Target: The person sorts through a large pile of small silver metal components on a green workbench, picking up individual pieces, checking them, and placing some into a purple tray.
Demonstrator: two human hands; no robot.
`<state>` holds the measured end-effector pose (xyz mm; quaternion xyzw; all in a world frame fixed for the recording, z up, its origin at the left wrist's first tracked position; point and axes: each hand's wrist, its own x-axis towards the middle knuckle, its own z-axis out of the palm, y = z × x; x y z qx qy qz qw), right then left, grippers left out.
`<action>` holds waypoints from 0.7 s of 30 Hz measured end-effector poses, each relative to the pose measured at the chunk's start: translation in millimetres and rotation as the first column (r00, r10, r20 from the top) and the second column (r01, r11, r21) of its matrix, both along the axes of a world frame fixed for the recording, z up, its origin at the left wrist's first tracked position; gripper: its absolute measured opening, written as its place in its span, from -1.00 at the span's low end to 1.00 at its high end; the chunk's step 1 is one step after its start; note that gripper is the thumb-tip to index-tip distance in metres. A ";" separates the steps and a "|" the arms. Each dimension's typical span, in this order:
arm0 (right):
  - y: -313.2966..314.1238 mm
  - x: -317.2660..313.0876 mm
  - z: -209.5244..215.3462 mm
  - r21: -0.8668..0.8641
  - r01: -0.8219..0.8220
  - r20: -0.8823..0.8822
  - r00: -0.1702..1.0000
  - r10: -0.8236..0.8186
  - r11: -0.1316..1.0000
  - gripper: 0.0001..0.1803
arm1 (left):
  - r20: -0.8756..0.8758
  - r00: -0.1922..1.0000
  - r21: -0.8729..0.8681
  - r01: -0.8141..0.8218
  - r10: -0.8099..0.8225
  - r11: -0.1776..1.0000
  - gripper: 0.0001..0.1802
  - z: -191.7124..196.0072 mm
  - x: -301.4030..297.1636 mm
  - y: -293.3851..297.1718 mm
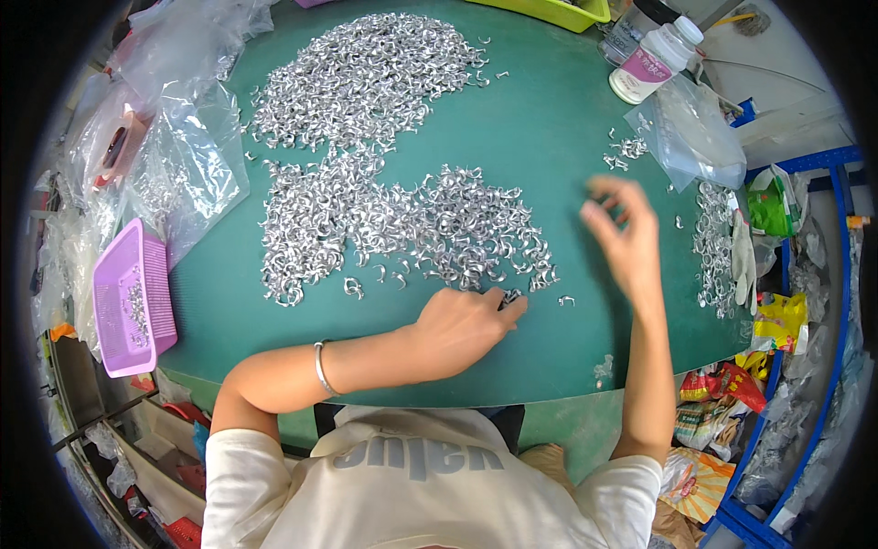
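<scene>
A big heap of small curved silver metal pieces (402, 220) covers the middle of the green table (549, 137). My left hand (466, 325) rests at the heap's near edge, fingers pinched on a few pieces by its fingertips. My right hand (622, 238) hovers above bare table to the right of the heap, fingers spread and blurred, nothing visible in it. A silver bangle (322, 368) sits on my left wrist.
A pink mesh basket (133, 297) with some pieces hangs off the left edge. Clear plastic bags (174, 156) lie at the left, another bag (695, 137) and a white bottle (654, 59) at the right. A row of pieces (713, 247) lines the right edge. A yellow tray (558, 11) stands far.
</scene>
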<state>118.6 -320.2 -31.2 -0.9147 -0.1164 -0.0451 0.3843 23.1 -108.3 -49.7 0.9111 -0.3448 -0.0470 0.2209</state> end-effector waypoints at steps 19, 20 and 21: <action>10.5 -95.0 -28.7 0.415 0.221 -0.128 0.975 -0.184 0.883 -0.91 | -0.426 0.893 -0.470 -0.354 0.143 0.808 -0.78 -0.9 -11.9 39.6; 8.9 -93.0 -24.5 0.214 0.159 0.011 0.986 -0.165 0.964 -0.91 | -0.729 0.684 -0.455 -0.517 0.030 0.725 -0.80 3.4 -10.5 39.7; 8.0 -92.2 -22.4 -0.006 0.115 0.141 0.983 -0.114 0.993 -0.91 | -0.914 0.385 -0.369 -0.663 -0.125 0.652 -0.81 12.0 -8.3 40.3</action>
